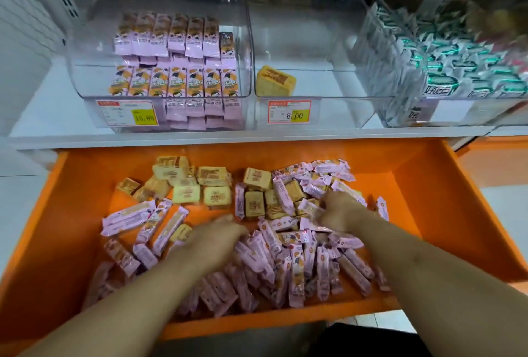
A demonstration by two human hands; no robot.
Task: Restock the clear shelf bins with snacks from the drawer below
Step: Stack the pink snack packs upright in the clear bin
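The orange drawer (pixel 428 185) is pulled out below the shelf and holds several pink-wrapped bars (pixel 265 259) and yellow square snacks (pixel 213 176). My left hand (pixel 220 236) reaches palm down into the pink bars at the drawer's middle, blurred; whether it holds one I cannot tell. My right hand (pixel 340 210) is curled over mixed pink and yellow packs at the right, and seems to grip a pack. Above, the left clear bin (pixel 94 27) holds rows of pink bars. The middle clear bin (pixel 337 42) holds one yellow snack (pixel 275 80).
A right clear bin (pixel 371 85) is filled with white-and-green packs. Price tags (pixel 128 113) sit on the bin fronts. The white shelf edge (pixel 200 138) overhangs the drawer's back. More goods are stacked on the level above the bins.
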